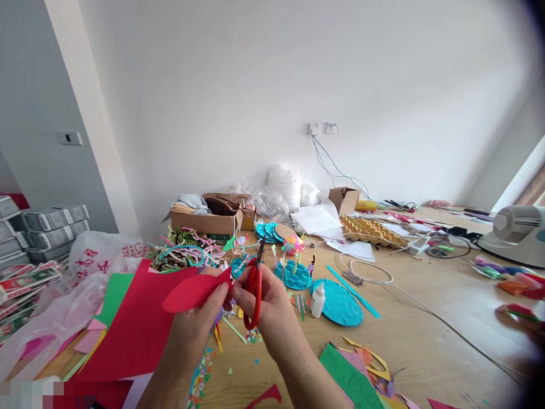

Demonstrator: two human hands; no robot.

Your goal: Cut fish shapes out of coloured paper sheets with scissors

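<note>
A red fish-shaped paper piece (189, 292) is pinched between the fingers and thumb of my left hand (208, 309), its rounded end pointing left. My right hand (266, 295) holds red-handled scissors (254, 289), blades pointing up and away from the paper. The fingertips of my right hand also meet the paper's tail end, close to my left hand. Under and left of my hands lies a large red sheet (131, 329) over a green sheet (116, 295).
A white glue bottle (317, 301) stands beside a blue round plate (343, 304). Farther back are a cardboard box (204, 221), an egg tray (370, 232) and plastic bags (284, 184). Green paper (349, 378) lies front right; a fan (515, 233) stands far right.
</note>
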